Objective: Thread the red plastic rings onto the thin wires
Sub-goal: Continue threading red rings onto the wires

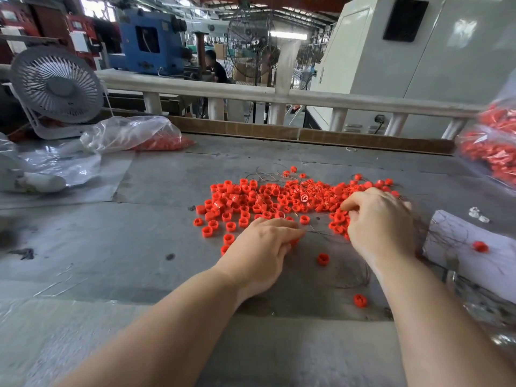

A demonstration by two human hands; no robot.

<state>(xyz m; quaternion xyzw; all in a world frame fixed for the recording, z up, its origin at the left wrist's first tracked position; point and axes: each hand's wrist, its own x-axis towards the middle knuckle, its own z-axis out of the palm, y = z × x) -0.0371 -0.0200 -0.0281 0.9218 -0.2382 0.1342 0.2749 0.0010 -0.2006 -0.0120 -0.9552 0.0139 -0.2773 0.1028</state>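
A wide heap of red plastic rings (279, 196) lies on the grey table (167, 227), with thin wires (329, 236) tangled through and in front of it. My left hand (262, 247) rests palm down at the heap's near edge, fingertips pinched over a red ring (294, 242) with a wire running off to the right. My right hand (377, 219) is curled over the heap's right part, fingers bent down among rings; what they grip is hidden. Loose rings (323, 258) lie between my forearms.
A clear bag with red rings (134, 135) and a white desk fan (55, 88) sit at the back left. Another full bag of rings (494, 146) stands at the right edge. A white wrapped bundle (469, 247) with one ring lies at the right.
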